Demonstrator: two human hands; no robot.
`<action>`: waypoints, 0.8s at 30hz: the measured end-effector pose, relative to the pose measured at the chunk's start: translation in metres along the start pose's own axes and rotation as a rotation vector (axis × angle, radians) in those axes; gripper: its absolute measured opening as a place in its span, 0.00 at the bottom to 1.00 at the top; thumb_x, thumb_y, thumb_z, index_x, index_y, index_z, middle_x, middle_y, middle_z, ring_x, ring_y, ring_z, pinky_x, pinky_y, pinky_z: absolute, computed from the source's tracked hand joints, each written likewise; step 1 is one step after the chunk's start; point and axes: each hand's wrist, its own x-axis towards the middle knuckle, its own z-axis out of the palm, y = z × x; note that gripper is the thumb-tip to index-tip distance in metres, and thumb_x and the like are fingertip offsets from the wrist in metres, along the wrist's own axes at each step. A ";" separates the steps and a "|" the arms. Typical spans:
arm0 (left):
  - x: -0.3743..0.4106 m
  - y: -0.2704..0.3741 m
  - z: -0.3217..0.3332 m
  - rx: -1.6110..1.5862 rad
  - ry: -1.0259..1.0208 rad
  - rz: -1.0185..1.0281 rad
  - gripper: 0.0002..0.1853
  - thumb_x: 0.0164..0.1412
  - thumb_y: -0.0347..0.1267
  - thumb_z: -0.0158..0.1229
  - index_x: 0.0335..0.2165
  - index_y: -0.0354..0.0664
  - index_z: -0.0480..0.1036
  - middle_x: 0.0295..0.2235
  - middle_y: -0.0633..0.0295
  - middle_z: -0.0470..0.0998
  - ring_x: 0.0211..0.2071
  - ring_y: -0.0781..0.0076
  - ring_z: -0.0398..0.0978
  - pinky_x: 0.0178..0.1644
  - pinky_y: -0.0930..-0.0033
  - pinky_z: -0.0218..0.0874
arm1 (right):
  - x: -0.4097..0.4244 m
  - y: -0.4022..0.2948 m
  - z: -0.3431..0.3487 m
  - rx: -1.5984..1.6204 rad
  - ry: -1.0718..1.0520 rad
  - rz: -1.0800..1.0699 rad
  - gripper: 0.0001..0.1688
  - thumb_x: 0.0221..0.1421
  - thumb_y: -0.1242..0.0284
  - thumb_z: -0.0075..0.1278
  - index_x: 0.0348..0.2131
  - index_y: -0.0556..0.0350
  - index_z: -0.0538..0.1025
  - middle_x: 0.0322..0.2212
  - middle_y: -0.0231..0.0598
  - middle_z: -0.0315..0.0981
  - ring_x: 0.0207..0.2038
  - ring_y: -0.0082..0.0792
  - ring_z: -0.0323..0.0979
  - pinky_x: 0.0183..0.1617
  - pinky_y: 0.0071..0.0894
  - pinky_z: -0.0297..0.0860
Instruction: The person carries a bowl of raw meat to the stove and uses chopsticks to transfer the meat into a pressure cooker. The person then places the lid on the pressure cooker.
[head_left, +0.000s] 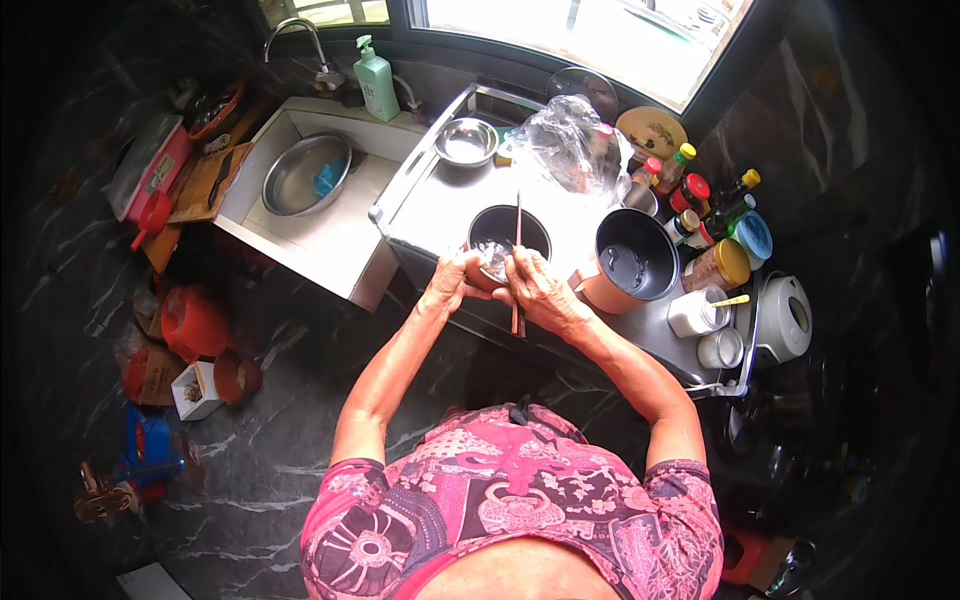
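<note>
Right in front of me is a round pot (501, 220) with a dark inside, on the metal worktop. Something shiny and clear lies in its bottom; whether it is water or plastic film I cannot tell. My left hand (456, 281) grips the near left side of the pot, thumb by the rim. A pair of brown chopsticks (518, 319) is held in my right hand (541, 291), with the far ends reaching over the pot's opening. To the right stands a deeper pot (637, 255) with a dark inside, an orange-brown outside and drops of liquid at the bottom.
Left of the worktop is a sink (315, 251) holding a steel basin (281, 169). A steel bowl (466, 142) and a clear plastic bag (566, 150) lie behind the pot. Several bottles and jars (709, 270) line the right edge, near a white kettle (776, 322).
</note>
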 end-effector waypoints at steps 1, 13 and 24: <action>0.009 -0.001 -0.005 -0.051 -0.031 -0.042 0.12 0.51 0.34 0.54 0.31 0.36 0.69 0.32 0.52 0.73 0.33 0.58 0.76 0.34 0.46 0.72 | 0.003 -0.003 0.000 0.044 -0.035 0.006 0.35 0.50 0.59 0.52 0.45 0.76 0.65 0.44 0.62 0.61 0.47 0.54 0.65 0.52 0.41 0.64; 0.072 0.009 -0.042 0.105 0.056 -0.188 0.17 0.46 0.30 0.61 0.32 0.28 0.68 0.30 0.36 0.73 0.30 0.38 0.75 0.37 0.42 0.70 | 0.019 0.030 0.045 -0.048 -0.113 0.031 0.28 0.44 0.75 0.48 0.45 0.72 0.65 0.46 0.57 0.58 0.50 0.51 0.61 0.55 0.40 0.60; -0.084 0.000 0.050 0.612 0.137 0.592 0.12 0.57 0.26 0.55 0.39 0.32 0.68 0.30 0.62 0.73 0.29 0.75 0.72 0.35 0.76 0.66 | -0.058 0.059 -0.102 -0.145 0.199 0.388 0.26 0.46 0.79 0.49 0.48 0.62 0.65 0.46 0.55 0.63 0.46 0.50 0.67 0.49 0.43 0.65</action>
